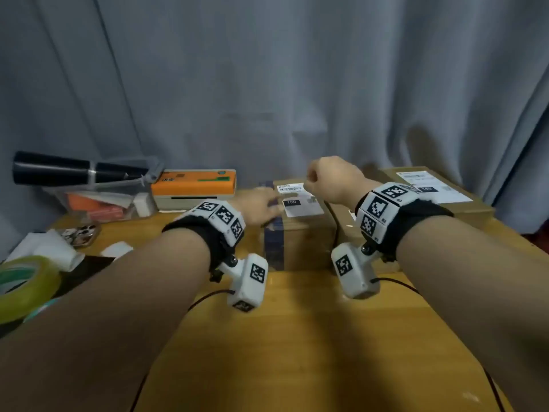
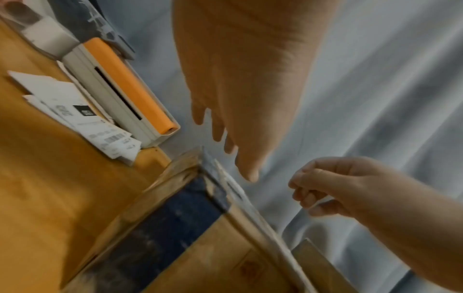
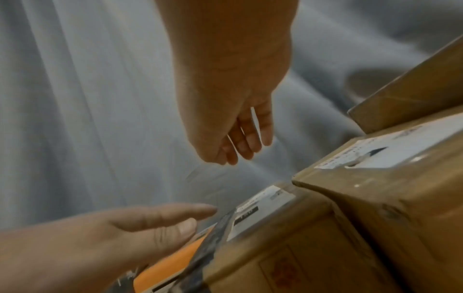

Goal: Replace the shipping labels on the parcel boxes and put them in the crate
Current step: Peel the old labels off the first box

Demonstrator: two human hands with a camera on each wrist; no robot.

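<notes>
A brown parcel box (image 1: 300, 236) with dark blue tape down its left side stands mid-table. A white shipping label (image 1: 303, 203) lies on its top. My left hand (image 1: 266, 205) reaches over the box's taped left edge with fingers straight (image 2: 246, 170); contact with the box is unclear. My right hand (image 1: 312, 175) hovers above the label's far end with fingers curled (image 2: 308, 190). It seems to pinch a thin clear strip (image 2: 319, 201), faint and blurred. A second labelled box (image 3: 375, 198) stands against the first on the right.
A larger labelled box (image 1: 430, 191) sits at the back right. An orange-and-white label printer (image 1: 193, 188) stands at the back left beside a clear bin (image 1: 98, 200) holding a black roll. Loose labels (image 2: 75, 111), a phone (image 1: 80, 233) and a green tape roll (image 1: 26, 281) lie left. A grey curtain hangs behind.
</notes>
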